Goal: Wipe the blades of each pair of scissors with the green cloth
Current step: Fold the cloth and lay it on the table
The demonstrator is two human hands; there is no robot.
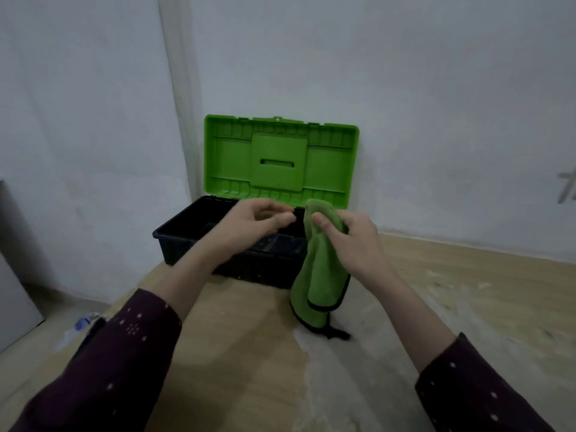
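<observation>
My right hand (pixel 355 241) grips the top of the green cloth (pixel 318 282), which hangs down with its black-edged lower end just above the wooden table. My left hand (pixel 252 226) hovers over the open black toolbox (pixel 174 241), fingers loosely curled and holding nothing that I can make out. Inside the box something metallic shows faintly beneath my left hand. No pair of scissors is plainly visible.
The toolbox's green lid (pixel 280 157) stands upright against the white wall. The wooden table (pixel 249 353) has pale dusty patches at the right. A grey cabinet edge (pixel 12 275) and small floor litter lie at the left.
</observation>
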